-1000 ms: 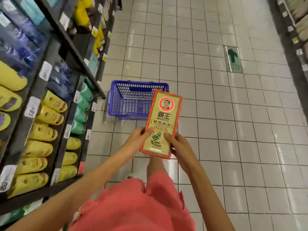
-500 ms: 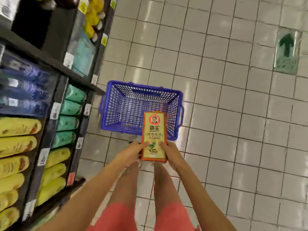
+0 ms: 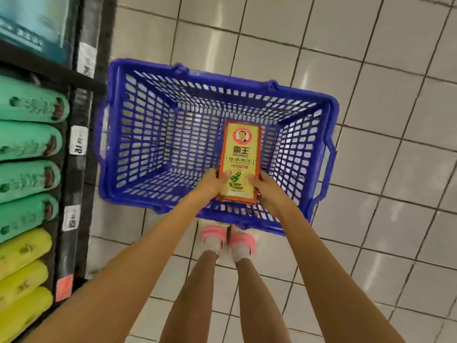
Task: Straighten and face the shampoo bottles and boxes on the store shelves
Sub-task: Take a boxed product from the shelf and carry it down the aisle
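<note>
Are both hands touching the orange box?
Touching. The head view shows the left hand and right hand gripping the orange box by its lower sides, thumbs lying on its front.

Orange-edged yellow box (image 3: pixel 241 164), blue lattice basket (image 3: pixel 138 134), green and yellow bottles (image 3: pixel 27 142), seemingly pale grey tiles (image 3: pixel 371 70)

Blue basket (image 3: pixel 306 154) of openwork plastic, faintly shiny; printed box (image 3: pixel 241 154) of smooth card; floor tiles (image 3: pixel 385 100) glazed, glossy; green and yellow bottles (image 3: pixel 27 139) smooth plastic

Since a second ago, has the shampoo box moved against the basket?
Yes: the shampoo box shifted from the near-right corner of the blue basket to over its opening.
</note>
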